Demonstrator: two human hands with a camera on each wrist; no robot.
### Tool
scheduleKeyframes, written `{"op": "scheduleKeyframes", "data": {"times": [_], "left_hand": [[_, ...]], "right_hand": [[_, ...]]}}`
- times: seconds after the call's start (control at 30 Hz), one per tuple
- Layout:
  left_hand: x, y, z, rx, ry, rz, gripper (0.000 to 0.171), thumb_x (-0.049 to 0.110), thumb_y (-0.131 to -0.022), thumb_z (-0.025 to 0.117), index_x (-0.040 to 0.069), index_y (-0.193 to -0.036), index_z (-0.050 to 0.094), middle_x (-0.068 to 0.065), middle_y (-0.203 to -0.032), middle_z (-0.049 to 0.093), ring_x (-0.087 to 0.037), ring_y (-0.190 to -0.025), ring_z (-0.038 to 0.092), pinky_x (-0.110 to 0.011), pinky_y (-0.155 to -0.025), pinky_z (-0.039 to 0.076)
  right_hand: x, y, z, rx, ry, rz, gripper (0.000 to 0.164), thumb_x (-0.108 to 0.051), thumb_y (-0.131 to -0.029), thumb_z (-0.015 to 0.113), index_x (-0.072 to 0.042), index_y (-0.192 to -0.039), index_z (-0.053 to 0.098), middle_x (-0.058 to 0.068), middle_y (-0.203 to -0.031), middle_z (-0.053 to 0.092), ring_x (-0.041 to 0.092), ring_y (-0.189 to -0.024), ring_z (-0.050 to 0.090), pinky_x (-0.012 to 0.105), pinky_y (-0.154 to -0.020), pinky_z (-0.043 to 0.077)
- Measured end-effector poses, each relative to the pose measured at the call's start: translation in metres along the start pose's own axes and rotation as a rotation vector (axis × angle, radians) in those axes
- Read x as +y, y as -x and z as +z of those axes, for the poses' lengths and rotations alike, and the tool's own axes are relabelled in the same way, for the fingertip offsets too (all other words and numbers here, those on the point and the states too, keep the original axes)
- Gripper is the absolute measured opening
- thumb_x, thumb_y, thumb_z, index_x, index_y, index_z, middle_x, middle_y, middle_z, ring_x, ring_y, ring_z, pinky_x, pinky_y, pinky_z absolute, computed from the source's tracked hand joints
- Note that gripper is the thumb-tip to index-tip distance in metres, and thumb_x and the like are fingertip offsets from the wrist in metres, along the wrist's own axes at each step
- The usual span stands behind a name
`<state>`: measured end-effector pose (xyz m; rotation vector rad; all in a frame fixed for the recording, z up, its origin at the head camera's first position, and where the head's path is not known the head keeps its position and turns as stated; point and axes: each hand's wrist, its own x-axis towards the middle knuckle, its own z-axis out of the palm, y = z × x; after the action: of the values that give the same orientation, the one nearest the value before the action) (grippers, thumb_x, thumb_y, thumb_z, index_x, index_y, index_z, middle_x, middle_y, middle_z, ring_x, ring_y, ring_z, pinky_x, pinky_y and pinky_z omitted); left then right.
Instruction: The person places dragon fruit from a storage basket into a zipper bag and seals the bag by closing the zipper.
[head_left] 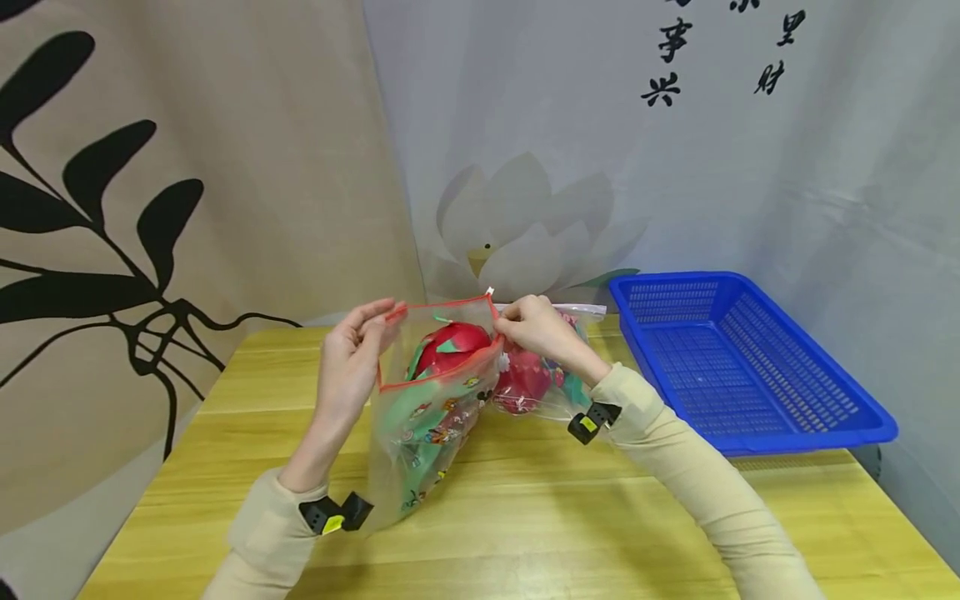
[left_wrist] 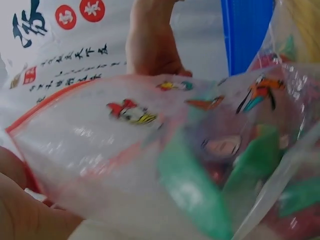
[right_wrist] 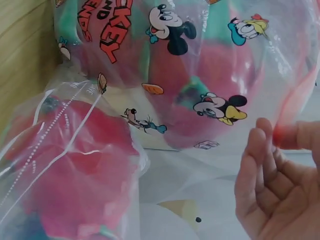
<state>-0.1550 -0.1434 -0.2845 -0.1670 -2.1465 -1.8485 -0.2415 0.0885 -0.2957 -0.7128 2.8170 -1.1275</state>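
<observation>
A clear zip bag with a red zip edge and cartoon prints stands with its mouth spread apart over the table. Inside it lie red-pink, green-leaved dragon fruits. My left hand pinches the left side of the red edge. On the opposite side, my right hand pinches that edge between thumb and fingers, as the right wrist view shows. Just behind the right hand sits a second clear zip bag, with a pink-red fruit in it. The left wrist view shows green leaves through the plastic.
A blue plastic basket stands at the right of the wooden table. Behind the table hangs a printed cloth with a flower and characters. Both wrists wear small black cameras.
</observation>
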Motion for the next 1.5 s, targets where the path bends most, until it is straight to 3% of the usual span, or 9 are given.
{"op": "scheduleKeyframes", "data": {"times": [0.1, 0.23, 0.4, 0.53, 0.57, 0.7, 0.83, 1.1, 1.5], "left_hand": [[0.004, 0.002, -0.004, -0.008, -0.190, -0.035, 0.033, 0.013, -0.100, 0.042, 0.002, -0.127, 0.057, -0.019, -0.109, 0.068, -0.011, -0.078, 0.068, -0.010, -0.064, 0.051], [0.009, 0.005, -0.006, -0.013, -0.401, -0.047, 0.030, 0.018, -0.099, 0.047, 0.006, -0.120, 0.065, -0.019, -0.096, 0.071, -0.010, -0.043, 0.037, -0.020, -0.038, 0.024], [0.011, 0.007, 0.000, -0.026, -0.406, -0.032, 0.030, 0.017, -0.100, 0.046, 0.002, -0.116, 0.066, -0.020, -0.107, 0.070, -0.016, -0.053, 0.057, -0.021, -0.040, 0.029], [0.007, 0.007, 0.000, -0.006, -0.401, -0.045, 0.030, 0.017, -0.100, 0.046, 0.002, -0.115, 0.066, -0.022, -0.099, 0.070, -0.008, -0.039, 0.031, -0.020, -0.036, 0.025], [0.006, 0.007, 0.000, 0.001, -0.394, -0.043, 0.030, 0.017, -0.100, 0.046, 0.001, -0.116, 0.066, -0.022, -0.101, 0.071, -0.009, -0.041, 0.040, -0.021, -0.037, 0.026], [0.006, 0.006, -0.002, 0.021, -0.358, -0.034, 0.031, 0.017, -0.101, 0.046, -0.001, -0.117, 0.065, -0.020, -0.110, 0.070, -0.024, -0.075, 0.070, -0.017, -0.044, 0.041], [0.009, 0.003, -0.005, 0.029, -0.283, -0.014, 0.032, 0.016, -0.101, 0.044, -0.005, -0.117, 0.063, -0.022, -0.115, 0.067, -0.030, -0.104, 0.067, -0.021, -0.077, 0.056], [0.011, -0.007, -0.027, 0.037, -0.190, 0.007, 0.037, 0.022, -0.102, 0.043, -0.007, -0.114, 0.062, -0.024, -0.116, 0.066, 0.011, -0.085, 0.065, -0.017, -0.082, 0.053], [0.003, -0.009, -0.029, 0.027, -0.220, 0.038, 0.038, 0.026, -0.102, 0.042, -0.002, -0.111, 0.065, -0.022, -0.113, 0.068, 0.010, -0.083, 0.065, -0.012, -0.082, 0.052]], "right_hand": [[0.001, 0.000, 0.000, -0.007, 0.016, 0.012, 0.033, -0.016, -0.092, 0.051, -0.010, -0.064, 0.068, 0.009, -0.057, 0.064, 0.006, -0.044, 0.044, 0.019, -0.044, 0.033], [-0.002, 0.002, 0.002, 0.021, 0.043, 0.034, 0.037, -0.019, -0.090, 0.052, -0.011, -0.055, 0.061, 0.007, -0.051, 0.059, 0.006, -0.041, 0.039, 0.019, -0.042, 0.029], [-0.014, 0.003, 0.005, 0.027, 0.217, 0.118, 0.054, -0.037, -0.087, 0.061, -0.017, -0.043, 0.035, -0.009, -0.039, 0.030, 0.006, -0.039, 0.025, 0.020, -0.040, 0.020], [-0.018, 0.003, 0.001, -0.034, 0.338, 0.161, 0.052, -0.029, -0.083, 0.061, -0.019, -0.043, 0.029, -0.009, -0.040, 0.026, 0.006, -0.040, 0.025, 0.020, -0.039, 0.019], [-0.017, 0.003, -0.001, -0.041, 0.337, 0.164, 0.052, -0.026, -0.084, 0.061, -0.019, -0.043, 0.030, -0.009, -0.040, 0.027, 0.006, -0.039, 0.025, 0.020, -0.039, 0.018], [-0.013, 0.003, -0.007, -0.014, 0.211, 0.128, 0.047, -0.017, -0.086, 0.056, -0.017, -0.042, 0.037, -0.008, -0.039, 0.034, 0.005, -0.037, 0.029, 0.019, -0.039, 0.020], [-0.016, 0.003, -0.012, 0.050, -0.013, 0.067, 0.035, -0.015, -0.087, 0.056, -0.010, -0.052, 0.060, -0.001, -0.047, 0.056, 0.008, -0.043, 0.049, 0.018, -0.044, 0.037], [-0.034, 0.014, -0.012, 0.113, -0.209, -0.049, 0.026, -0.018, -0.091, 0.061, -0.005, -0.068, 0.068, 0.006, -0.060, 0.066, 0.016, -0.057, 0.063, 0.023, -0.056, 0.051], [0.003, 0.008, -0.010, -0.078, -0.343, -0.136, 0.030, -0.023, -0.098, 0.052, -0.001, -0.082, 0.063, 0.005, -0.074, 0.063, 0.018, -0.075, 0.065, 0.038, -0.078, 0.057]]}}
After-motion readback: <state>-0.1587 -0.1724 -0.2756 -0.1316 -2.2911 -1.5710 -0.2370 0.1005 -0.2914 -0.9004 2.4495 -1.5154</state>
